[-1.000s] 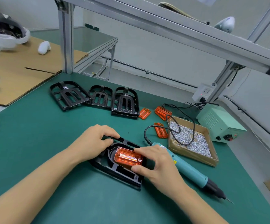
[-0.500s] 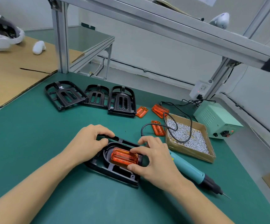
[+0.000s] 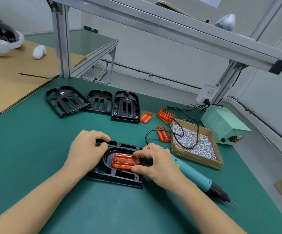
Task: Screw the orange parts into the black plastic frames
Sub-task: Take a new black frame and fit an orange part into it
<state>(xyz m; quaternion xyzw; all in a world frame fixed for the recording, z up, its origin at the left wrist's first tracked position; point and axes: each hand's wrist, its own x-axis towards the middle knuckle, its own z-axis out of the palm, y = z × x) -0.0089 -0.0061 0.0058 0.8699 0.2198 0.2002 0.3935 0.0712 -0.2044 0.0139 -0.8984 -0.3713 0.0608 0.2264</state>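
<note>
Orange part (image 3: 126, 161) pinched by right hand (image 3: 158, 163); left hand (image 3: 86, 149) grips black frame (image 3: 120, 176).

Black plastic frame (image 3: 118, 174) lies flat, cavity up, rounded end to the left. Translucent orange part (image 3: 125, 162) with two long ribs sits inside its oval recess. Beyond this frame, three more black frames (image 3: 93, 102) lie in a row, slotted and arch-ended, edges overlapping. To their right, three loose orange parts (image 3: 163, 123) lie flat, near one another.
</note>
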